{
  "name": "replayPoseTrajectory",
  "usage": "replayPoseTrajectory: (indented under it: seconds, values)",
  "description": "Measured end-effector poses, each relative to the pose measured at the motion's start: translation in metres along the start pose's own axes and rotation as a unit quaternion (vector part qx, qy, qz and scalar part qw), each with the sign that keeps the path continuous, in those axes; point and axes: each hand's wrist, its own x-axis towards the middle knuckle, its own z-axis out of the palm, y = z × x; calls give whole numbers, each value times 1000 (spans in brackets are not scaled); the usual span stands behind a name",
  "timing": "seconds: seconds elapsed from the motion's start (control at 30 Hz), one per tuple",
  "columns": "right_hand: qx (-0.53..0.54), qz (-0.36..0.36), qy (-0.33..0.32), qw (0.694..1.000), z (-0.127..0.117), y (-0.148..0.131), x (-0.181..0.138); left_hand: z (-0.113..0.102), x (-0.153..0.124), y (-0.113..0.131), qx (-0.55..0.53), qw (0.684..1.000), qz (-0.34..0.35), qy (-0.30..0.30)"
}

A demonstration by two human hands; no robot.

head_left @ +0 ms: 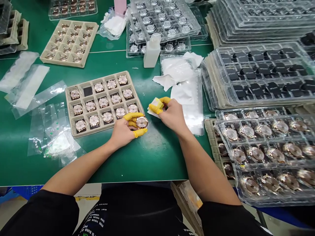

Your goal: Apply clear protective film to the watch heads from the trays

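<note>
My left hand (pixel 125 129), with yellow finger cots on several fingers, grips a rose-gold watch case (pixel 142 122) at its rim, with the round face turned up. Just beyond it lies a beige compartment tray (pixel 86 133) of similar watch cases; one compartment in its back row shows only a black base. To the right, my right hand (pixel 169 113) pinches a folded white and yellow cloth (pixel 155 106) between cot-covered fingers. The cloth and the watch case are a short way apart.
A white bottle (pixel 152 52) stands behind the hands, beside white wipes (pixel 182 93) on plastic film. Stacked clear trays (pixel 268 157) of watch cases crowd the right side. Small plastic bags (pixel 56 141) lie at left. Another beige tray (pixel 70 42) sits farther back on the green table (pixel 147 160).
</note>
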Motion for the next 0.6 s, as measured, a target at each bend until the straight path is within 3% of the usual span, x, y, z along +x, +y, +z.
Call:
replayPoseTrajectory:
  seconds: [0.07,0.17,0.2,0.27,0.37,0.6]
  values:
    - [74,20,42,996,-4,2,7,0,0,0,5,1000,-1,0]
    - [-20,2,136,991,-17,6,8,0,1,2,14,1000,0,3]
    - [-74,-25,128,989,-22,7,5,0,1,2,14,1000,0,7]
    - [-146,-92,50,984,-30,7,-4,0,2,3,14,1000,-4,14]
    - [-188,-150,-50,969,-39,4,-14,0,3,3,13,1000,-8,16]
    - [12,-224,-98,970,-40,-27,-25,0,2,2,22,1000,-6,15]
